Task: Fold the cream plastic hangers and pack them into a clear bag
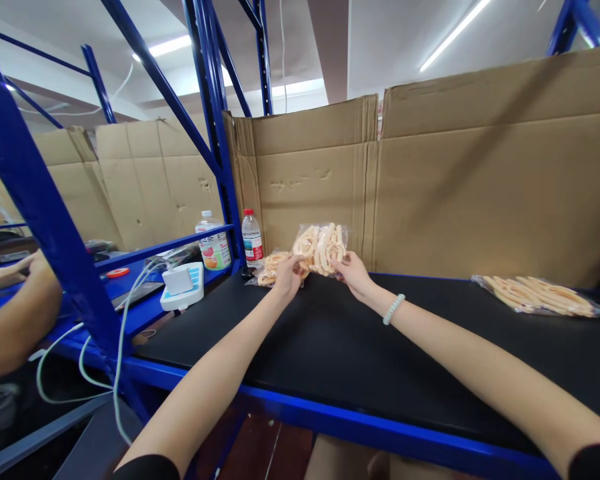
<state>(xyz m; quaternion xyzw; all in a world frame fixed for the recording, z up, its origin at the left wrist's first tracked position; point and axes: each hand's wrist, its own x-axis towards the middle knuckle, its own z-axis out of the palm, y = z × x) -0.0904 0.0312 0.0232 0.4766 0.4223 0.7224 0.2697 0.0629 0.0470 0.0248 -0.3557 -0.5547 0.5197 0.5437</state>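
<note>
Both my arms reach far forward over a black work surface [360,360]. My left hand [286,275] and my right hand [353,272] together hold up a clear plastic bag [321,247] filled with pale, looped cord-like pieces, in front of a cardboard wall. My right wrist wears a white bead bracelet [394,309]. Another such bag [270,267] lies on the surface just behind and left of my left hand. A third, flatter bag [537,295] lies at the far right of the surface.
Tall cardboard sheets [480,193] wall off the back. A blue rack post [215,133] stands left, with two drink bottles [253,239] beside it. A white power strip [183,285] with cables sits on the left shelf. Another person's arm [15,313] shows at far left.
</note>
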